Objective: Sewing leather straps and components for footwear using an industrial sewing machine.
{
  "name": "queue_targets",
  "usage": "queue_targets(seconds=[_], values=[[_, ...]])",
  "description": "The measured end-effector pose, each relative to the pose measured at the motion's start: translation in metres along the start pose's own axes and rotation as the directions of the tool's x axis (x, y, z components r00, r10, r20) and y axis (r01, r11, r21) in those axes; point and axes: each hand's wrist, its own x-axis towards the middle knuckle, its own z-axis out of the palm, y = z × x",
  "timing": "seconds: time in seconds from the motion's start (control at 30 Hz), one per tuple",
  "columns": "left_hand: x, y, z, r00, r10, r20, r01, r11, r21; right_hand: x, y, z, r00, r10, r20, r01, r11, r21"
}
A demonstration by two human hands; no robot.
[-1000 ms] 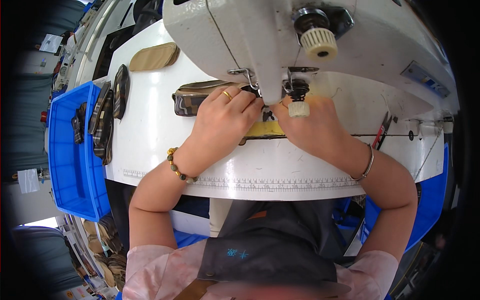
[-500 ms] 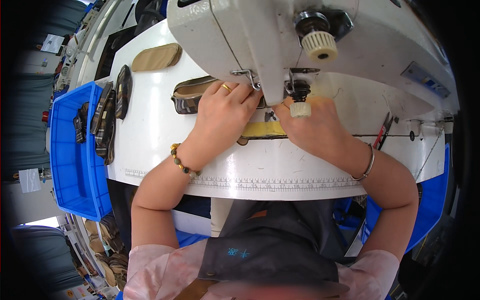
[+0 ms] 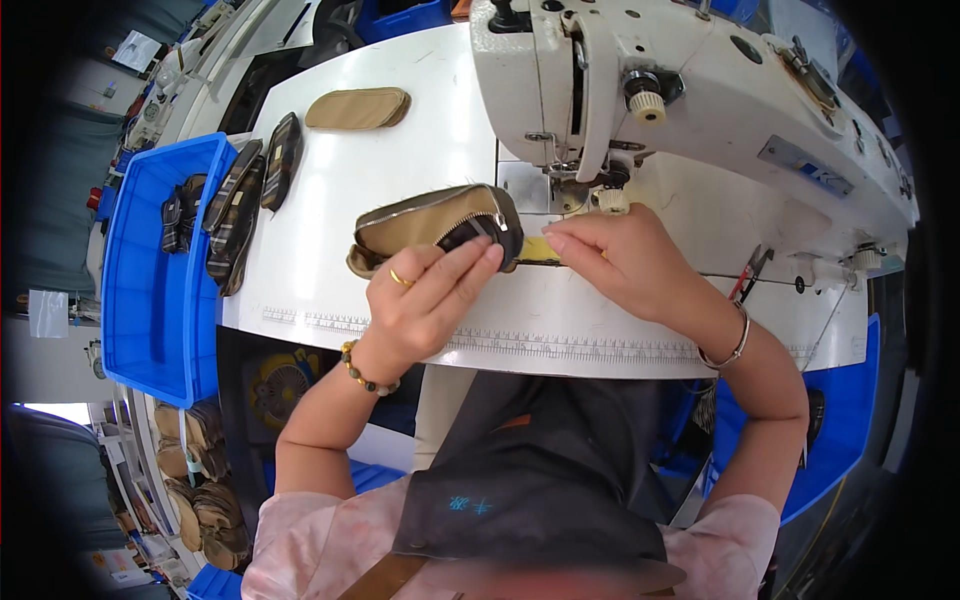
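Note:
My left hand [image 3: 412,308] grips the right end of a zippered pouch [image 3: 405,232], tan with a dark plaid part and an open zipper. The pouch is tilted up off the white table, left of and nearer to me than the sewing machine's needle area [image 3: 572,195]. Thumb and forefinger of my right hand [image 3: 640,262] are pinched together just right of the pouch. Whatever they hold, if anything, is too small to make out. A yellow strip [image 3: 541,248] on the table shows between both hands.
The sewing machine [image 3: 535,95] stands over the table's far right. A tan pouch piece [image 3: 357,109] and plaid pouches [image 3: 282,160] lie at the left, beside a blue bin [image 3: 150,330]. Red-handled snips [image 3: 748,275] lie right of my right hand. A printed ruler [image 3: 560,345] runs along the near edge.
The pouch has come away from under the machine toward me, turned up in my left hand. My right hand has drawn into a pinch beside it. The view has shifted, showing more of the machine.

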Motion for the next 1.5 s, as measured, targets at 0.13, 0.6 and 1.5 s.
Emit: queue_targets(seconds=[0.13, 0.6, 1.5], values=[[-0.001, 0.027, -0.013, 0.998, 0.022, -0.057, -0.028, 0.993, -0.110, -0.009, -0.027, -0.005, 0.932, 0.180, 0.316, -0.345, 0.715, 0.608], [-0.027, -0.060, -0.007, 0.965, -0.149, 0.214, 0.155, 0.988, -0.010, -0.366, -0.061, -0.167, 0.484, 0.726, -0.489, -0.291, 0.661, 0.692], [-0.021, -0.203, 0.070, 0.476, -0.769, 0.427, 0.816, 0.567, 0.110, -0.057, -0.012, -0.018, 0.878, -0.472, 0.084, 0.430, 0.699, -0.571]])
